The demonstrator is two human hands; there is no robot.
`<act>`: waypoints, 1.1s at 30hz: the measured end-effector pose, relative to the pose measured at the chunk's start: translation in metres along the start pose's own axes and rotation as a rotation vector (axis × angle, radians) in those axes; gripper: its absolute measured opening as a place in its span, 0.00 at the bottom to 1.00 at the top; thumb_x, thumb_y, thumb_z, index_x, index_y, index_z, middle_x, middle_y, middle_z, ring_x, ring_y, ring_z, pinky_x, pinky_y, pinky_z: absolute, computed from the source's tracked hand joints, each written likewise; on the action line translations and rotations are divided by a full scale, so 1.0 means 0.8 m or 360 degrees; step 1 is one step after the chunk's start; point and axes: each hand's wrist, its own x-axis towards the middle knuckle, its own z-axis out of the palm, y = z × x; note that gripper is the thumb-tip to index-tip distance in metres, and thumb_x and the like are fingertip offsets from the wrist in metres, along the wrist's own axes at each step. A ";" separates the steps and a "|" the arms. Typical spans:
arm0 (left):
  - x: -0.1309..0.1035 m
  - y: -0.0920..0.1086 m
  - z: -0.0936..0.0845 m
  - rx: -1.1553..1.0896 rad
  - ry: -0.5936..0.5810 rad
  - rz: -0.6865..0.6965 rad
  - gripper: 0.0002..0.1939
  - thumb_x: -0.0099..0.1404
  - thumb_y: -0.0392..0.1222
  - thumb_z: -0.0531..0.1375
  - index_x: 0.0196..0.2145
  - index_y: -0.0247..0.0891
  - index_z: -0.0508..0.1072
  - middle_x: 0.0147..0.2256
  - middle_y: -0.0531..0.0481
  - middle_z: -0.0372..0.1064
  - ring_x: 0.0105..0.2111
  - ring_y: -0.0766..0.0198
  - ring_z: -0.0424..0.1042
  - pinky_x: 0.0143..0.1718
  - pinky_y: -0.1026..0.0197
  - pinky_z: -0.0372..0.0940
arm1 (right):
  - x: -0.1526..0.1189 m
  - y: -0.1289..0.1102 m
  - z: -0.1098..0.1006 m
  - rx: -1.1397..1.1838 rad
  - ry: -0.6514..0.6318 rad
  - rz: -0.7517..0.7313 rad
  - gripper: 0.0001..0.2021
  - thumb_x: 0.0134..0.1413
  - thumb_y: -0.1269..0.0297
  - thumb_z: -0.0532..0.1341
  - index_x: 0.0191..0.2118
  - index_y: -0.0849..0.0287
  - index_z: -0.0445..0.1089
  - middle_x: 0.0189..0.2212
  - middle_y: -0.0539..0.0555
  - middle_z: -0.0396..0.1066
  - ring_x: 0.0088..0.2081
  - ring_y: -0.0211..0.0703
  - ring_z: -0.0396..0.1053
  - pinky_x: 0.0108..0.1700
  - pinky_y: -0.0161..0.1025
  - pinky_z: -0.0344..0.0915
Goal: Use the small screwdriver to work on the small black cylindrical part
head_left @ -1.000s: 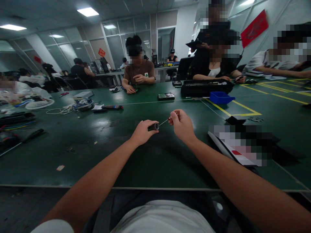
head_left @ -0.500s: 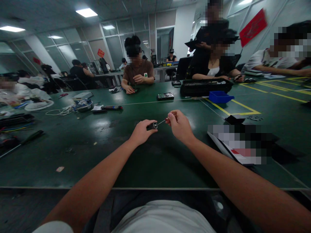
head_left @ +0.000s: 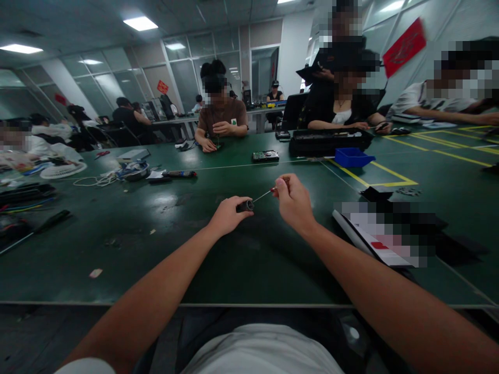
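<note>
Between the thumb and fingers of my left hand (head_left: pixel 229 214) is a small dark cylinder (head_left: pixel 245 206), its round end facing right toward me. My right hand (head_left: pixel 295 202) is closed around the reddish handle of a screwdriver (head_left: pixel 263 196). The thin metal shaft slants down-left, and its tip is close to the upper edge of the cylinder's end; whether it touches I cannot tell. Both hands are above the green table (head_left: pixel 249 270). My fingers hide most of the handle and part of the cylinder.
Beyond my hands lies a hard drive (head_left: pixel 265 156), with a blue bin (head_left: pixel 354 157) to its right. A dark device with a white, partly blurred surface (head_left: pixel 384 244) is near my right forearm. Cables (head_left: pixel 132 170) and a long screwdriver (head_left: pixel 37 228) lie left. Co-workers sit across the table.
My right hand has drawn slightly right and up with the screwdriver, whose tip now sits higher by the cylinder's end. My left hand has tilted the cylinder's end a little.
</note>
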 end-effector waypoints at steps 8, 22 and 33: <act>-0.001 0.005 -0.002 0.0011 -0.0046 -0.0038 0.21 0.61 0.42 0.67 0.53 0.41 0.77 0.48 0.45 0.76 0.48 0.54 0.73 0.53 0.52 0.64 | 0.002 -0.001 -0.001 -0.0142 -0.0084 0.0001 0.11 0.67 0.55 0.50 0.38 0.53 0.63 0.29 0.53 0.72 0.33 0.49 0.71 0.37 0.44 0.60; 0.003 0.003 -0.001 -0.0267 0.0144 -0.0175 0.21 0.62 0.40 0.65 0.54 0.39 0.75 0.50 0.44 0.75 0.50 0.54 0.74 0.56 0.52 0.64 | 0.004 0.001 -0.002 -0.0272 0.0013 0.0042 0.11 0.67 0.55 0.50 0.38 0.54 0.64 0.29 0.54 0.73 0.34 0.49 0.71 0.36 0.43 0.58; 0.002 0.008 -0.001 -0.0443 0.0143 -0.0275 0.17 0.67 0.48 0.59 0.51 0.38 0.68 0.41 0.46 0.72 0.38 0.59 0.71 0.42 0.56 0.65 | 0.003 -0.003 -0.003 -0.0215 -0.0007 0.0036 0.12 0.67 0.54 0.50 0.39 0.55 0.65 0.30 0.54 0.73 0.34 0.49 0.72 0.37 0.44 0.59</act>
